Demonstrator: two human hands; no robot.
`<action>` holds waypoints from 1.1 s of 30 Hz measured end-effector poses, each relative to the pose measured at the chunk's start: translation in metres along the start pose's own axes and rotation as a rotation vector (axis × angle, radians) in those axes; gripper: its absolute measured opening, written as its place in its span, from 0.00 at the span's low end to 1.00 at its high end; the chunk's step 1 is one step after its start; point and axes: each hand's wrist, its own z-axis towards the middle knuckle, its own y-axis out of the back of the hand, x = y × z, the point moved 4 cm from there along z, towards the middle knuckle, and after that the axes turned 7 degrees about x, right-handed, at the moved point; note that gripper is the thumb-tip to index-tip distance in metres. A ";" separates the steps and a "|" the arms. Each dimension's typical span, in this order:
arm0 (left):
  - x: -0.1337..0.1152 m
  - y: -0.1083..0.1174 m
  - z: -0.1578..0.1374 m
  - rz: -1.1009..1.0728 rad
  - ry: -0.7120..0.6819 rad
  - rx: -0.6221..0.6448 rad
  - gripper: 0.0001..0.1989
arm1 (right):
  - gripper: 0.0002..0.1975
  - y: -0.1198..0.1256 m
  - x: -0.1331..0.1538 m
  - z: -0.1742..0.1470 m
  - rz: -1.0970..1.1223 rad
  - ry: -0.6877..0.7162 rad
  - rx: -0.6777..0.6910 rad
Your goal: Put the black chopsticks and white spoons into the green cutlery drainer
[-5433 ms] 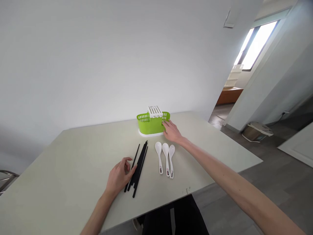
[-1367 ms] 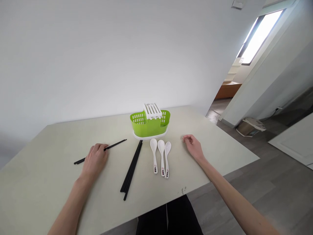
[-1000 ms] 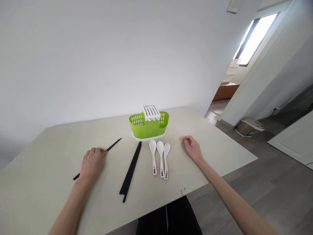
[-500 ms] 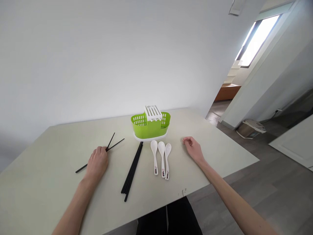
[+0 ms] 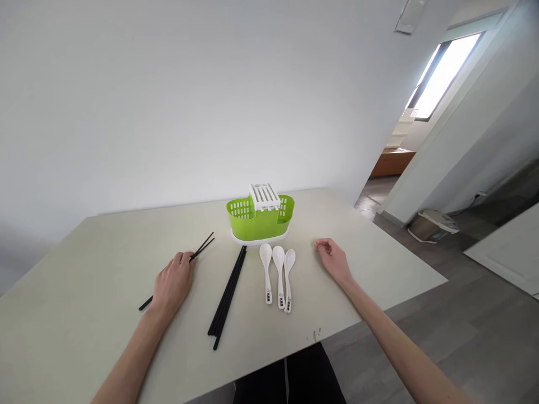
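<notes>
My left hand (image 5: 173, 283) is closed over a pair of black chopsticks (image 5: 204, 245), low over the left side of the table. Their tips stick out beyond the fingers, close together, and one end shows behind the hand. Right of it, several more black chopsticks (image 5: 227, 300) lie in a bundle. Three white spoons (image 5: 278, 276) rest side by side, bowls pointing away from me. Behind them stands a green cutlery basket (image 5: 256, 227) with a slotted white top piece (image 5: 264, 196). My right hand (image 5: 334, 259) rests on the table right of the spoons, fingers curled in, holding nothing I can see.
The pale table (image 5: 105, 247) reaches back to a white wall (image 5: 189, 101). Its front edge runs just before my legs (image 5: 290, 379). On the floor at the right stands a brownish appliance (image 5: 433, 225), near a doorway.
My left hand has shifted slightly right with the chopsticks. Their tips, spread wide before, are now nearly together. My right hand stays in place.
</notes>
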 end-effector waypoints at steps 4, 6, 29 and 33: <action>0.000 0.001 0.000 -0.024 -0.002 0.001 0.21 | 0.12 0.000 -0.001 0.000 -0.002 0.005 0.000; -0.001 0.001 0.000 -0.027 -0.003 0.012 0.21 | 0.12 0.000 -0.002 0.000 0.001 0.006 0.000; -0.009 0.069 -0.030 -1.353 -0.026 -0.480 0.27 | 0.12 0.002 -0.004 0.000 0.020 -0.024 0.018; 0.000 0.069 -0.034 -1.477 0.013 -0.489 0.29 | 0.12 0.002 -0.004 0.000 0.028 -0.021 0.020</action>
